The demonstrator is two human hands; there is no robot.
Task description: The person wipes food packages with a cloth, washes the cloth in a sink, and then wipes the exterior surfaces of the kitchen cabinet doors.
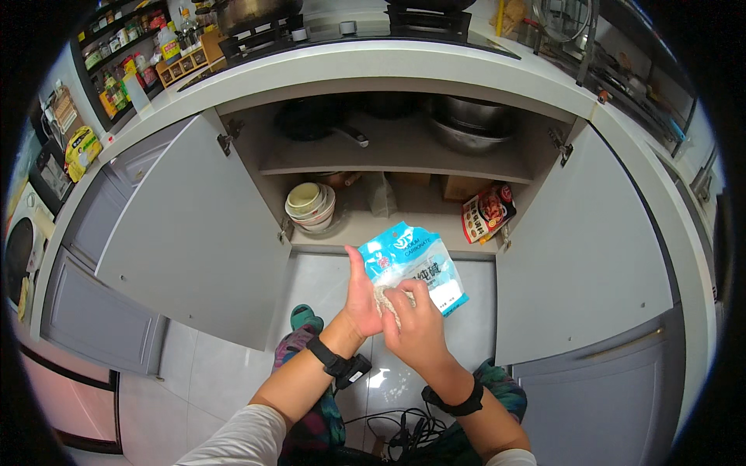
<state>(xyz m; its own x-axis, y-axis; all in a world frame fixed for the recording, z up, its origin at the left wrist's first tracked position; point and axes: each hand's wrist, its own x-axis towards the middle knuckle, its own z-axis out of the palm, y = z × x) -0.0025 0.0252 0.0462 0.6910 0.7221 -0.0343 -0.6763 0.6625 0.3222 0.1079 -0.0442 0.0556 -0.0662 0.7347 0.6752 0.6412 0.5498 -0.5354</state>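
A blue and white plastic bag of sodium carbonate (417, 256) lies across my left hand (362, 303), whose thumb points up along the bag's left edge while the other fingers are hidden beneath it. My right hand (415, 320) is over the lower left part of the bag, its fingertips closed on a beige, textured cloth or cord-like piece (384, 300) that rests against my left palm. Just behind the bag is the open lower cabinet, with its bottom shelf board (402, 230) close to the bag's top edge.
Both cabinet doors (198, 233) (583, 250) stand wide at the sides. Inside are stacked bowls (312, 207), a red food packet (488, 212), a pan (312, 119) and metal basins (472, 125). The countertop edge (373, 55) runs above. Black cables (408, 428) lie on the floor between my legs.
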